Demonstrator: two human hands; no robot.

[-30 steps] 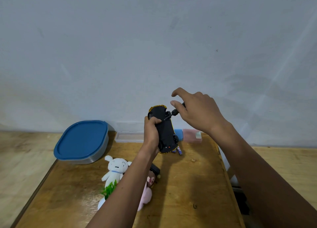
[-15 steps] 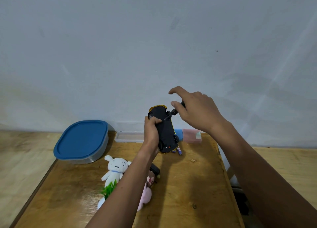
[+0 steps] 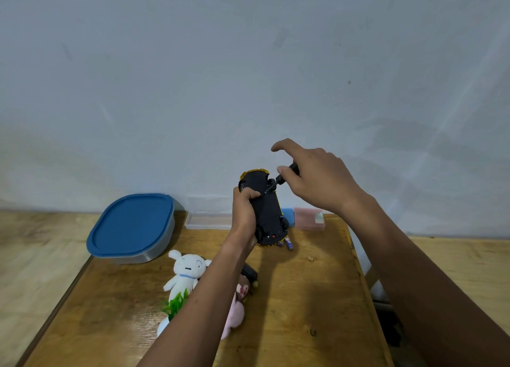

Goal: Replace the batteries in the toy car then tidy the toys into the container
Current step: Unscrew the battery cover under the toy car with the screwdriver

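Wooden bench (image 3: pixel 303 311), bare on the near right. Left hand (image 3: pixel 244 215) grip wrapped round toy car (image 3: pixel 266 209), underside up, above bench. Right hand (image 3: pixel 314 179) grip pinches screwdriver (image 3: pixel 278 179), tip on car. Lidded container (image 3: pixel 132 227) far left of grip; grey wall (image 3: pixel 248 63) behind.

No text, label, brand, number or sign can be read in this view; the toy car (image 3: pixel 265 209) shows only a plain black underside with small red and white dots; the batteries (image 3: pixel 288 243) on the table (image 3: pixel 303 306) bear markings too small and blurred to make out; the blue container lid (image 3: pixel 130 225) and the pink box (image 3: pixel 308 218) show no legible lettering.
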